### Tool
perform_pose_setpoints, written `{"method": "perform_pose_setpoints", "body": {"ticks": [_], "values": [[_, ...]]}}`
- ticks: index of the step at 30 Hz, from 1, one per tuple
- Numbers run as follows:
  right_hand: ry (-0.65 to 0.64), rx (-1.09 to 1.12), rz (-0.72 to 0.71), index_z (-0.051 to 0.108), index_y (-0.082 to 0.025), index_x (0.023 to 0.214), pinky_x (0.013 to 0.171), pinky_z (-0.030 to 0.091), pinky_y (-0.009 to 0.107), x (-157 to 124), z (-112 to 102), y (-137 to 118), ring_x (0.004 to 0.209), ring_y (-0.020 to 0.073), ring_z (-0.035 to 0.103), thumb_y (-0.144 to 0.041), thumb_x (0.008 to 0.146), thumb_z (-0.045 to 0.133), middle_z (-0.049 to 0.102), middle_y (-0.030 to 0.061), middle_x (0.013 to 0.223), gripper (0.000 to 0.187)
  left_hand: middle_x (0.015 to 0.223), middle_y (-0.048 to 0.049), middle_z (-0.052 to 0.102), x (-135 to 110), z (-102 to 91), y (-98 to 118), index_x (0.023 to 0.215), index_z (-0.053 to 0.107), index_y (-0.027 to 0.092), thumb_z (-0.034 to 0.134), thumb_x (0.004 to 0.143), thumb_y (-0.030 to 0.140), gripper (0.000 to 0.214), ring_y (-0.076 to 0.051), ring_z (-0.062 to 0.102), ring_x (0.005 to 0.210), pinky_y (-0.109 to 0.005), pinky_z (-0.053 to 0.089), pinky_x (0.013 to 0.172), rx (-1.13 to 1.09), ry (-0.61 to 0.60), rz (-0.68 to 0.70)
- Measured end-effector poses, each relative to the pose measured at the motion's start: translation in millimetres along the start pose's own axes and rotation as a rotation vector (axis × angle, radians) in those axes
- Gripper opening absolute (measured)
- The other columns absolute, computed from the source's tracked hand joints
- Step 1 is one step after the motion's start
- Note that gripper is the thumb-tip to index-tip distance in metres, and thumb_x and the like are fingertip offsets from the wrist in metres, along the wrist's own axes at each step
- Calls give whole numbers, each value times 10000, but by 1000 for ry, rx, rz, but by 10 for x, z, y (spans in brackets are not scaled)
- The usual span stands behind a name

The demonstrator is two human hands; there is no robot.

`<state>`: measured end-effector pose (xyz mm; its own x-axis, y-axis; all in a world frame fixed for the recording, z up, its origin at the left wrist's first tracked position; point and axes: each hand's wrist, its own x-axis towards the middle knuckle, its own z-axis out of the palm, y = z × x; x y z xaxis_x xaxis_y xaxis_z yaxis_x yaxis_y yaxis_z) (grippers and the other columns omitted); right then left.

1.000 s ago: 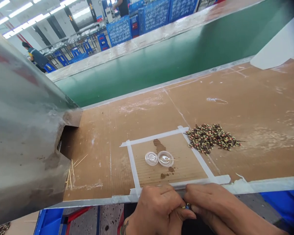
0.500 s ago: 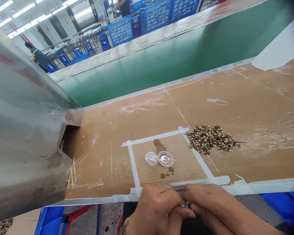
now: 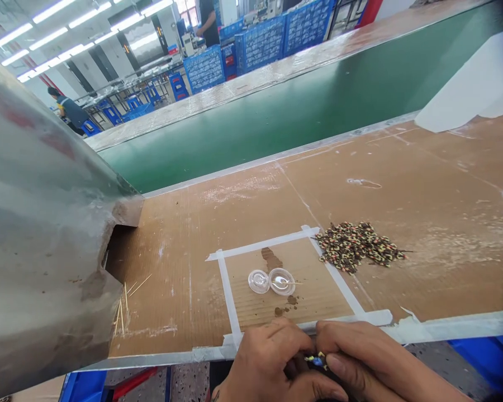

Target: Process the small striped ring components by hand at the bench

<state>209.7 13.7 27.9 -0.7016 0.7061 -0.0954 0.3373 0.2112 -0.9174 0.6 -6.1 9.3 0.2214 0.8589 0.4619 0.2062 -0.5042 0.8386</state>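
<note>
My left hand (image 3: pixel 272 363) and my right hand (image 3: pixel 360 360) meet at the near edge of the cardboard-covered bench (image 3: pixel 402 184). Between their fingertips they pinch a tiny blue and yellow part (image 3: pixel 316 360). Just beyond the hands, a square marked with white tape (image 3: pixel 228 296) holds two small clear round dishes (image 3: pixel 272 281) and some brown stains. A pile of small multicoloured parts (image 3: pixel 356 245) lies to the right of the taped square.
A large grey metal housing (image 3: pixel 37 234) fills the left side, with thin wooden sticks (image 3: pixel 126 296) at its foot. A green conveyor belt (image 3: pixel 276 111) runs behind the bench. Blue crates (image 3: pixel 260 44) and other people stand far back. White sheet (image 3: pixel 473 84) at right.
The view has tilted up slightly, so the bench appears lower. My hands stay together at the bench edge, with the fingers shifted a little around the small part.
</note>
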Motion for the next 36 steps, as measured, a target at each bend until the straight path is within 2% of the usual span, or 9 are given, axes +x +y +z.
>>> {"method": "perform_pose_setpoints", "body": {"ticks": [5,10,12,14,20,22,25,32,36], "values": [[58,25,-19,616,-234,937,740,479,244,-4,-6,-26,801,155,606,-422,1130,418,629,3,864,334,1092,-86,702,-126,-16,-44,1108,658,209,781,934,455,326,-41,591,517,-149,506,507,-152,83,-9],[118,-12,-56,636,-242,936,693,479,231,-3,-5,-68,748,150,596,-390,1112,480,630,-4,821,278,1025,-92,705,-122,-98,-4,1108,679,204,639,1020,232,101,-149,689,792,-192,532,628,-60,55,91],[111,2,-42,652,-244,947,694,485,238,20,-10,-97,756,155,608,-405,1112,478,644,2,832,289,982,-79,689,-95,-112,4,1081,687,189,605,1018,161,107,-119,661,730,-173,504,599,-90,44,77],[85,25,-25,659,-244,956,713,496,248,43,-14,-123,791,165,628,-431,1115,459,666,11,866,317,944,-67,679,-77,-114,6,1055,699,185,591,1025,169,113,-97,615,661,-177,497,587,-104,43,60],[101,29,-23,659,-237,946,730,500,249,45,2,-109,809,165,631,-434,1109,482,669,13,875,310,935,-73,709,-50,-107,31,1021,713,166,626,1016,207,97,-128,654,735,-193,521,637,-44,60,82],[98,28,-34,650,-238,941,690,482,236,32,4,-95,781,153,617,-428,1113,475,662,6,862,311,920,-74,712,-40,-100,39,1044,714,165,609,1038,259,141,-140,669,757,-205,530,660,-38,74,87],[91,15,-22,664,-247,982,742,500,229,17,-2,-95,801,151,624,-438,1116,464,663,0,872,307,899,-79,712,-29,-87,28,1038,706,159,573,1062,336,223,-150,685,768,-216,533,676,-32,102,86],[171,-6,-64,697,-276,1019,793,532,226,31,-16,-113,855,162,671,-451,1105,498,707,-4,910,279,784,-49,674,-55,-69,-6,908,674,163,534,1069,341,278,-138,625,682,-239,459,620,-4,75,31],[149,-1,-83,679,-254,982,758,522,224,50,-24,-106,794,149,656,-430,1116,485,685,-9,842,294,769,-41,668,-61,-70,7,884,651,171,519,1074,338,285,-146,622,704,-254,448,643,-8,39,7]]}}
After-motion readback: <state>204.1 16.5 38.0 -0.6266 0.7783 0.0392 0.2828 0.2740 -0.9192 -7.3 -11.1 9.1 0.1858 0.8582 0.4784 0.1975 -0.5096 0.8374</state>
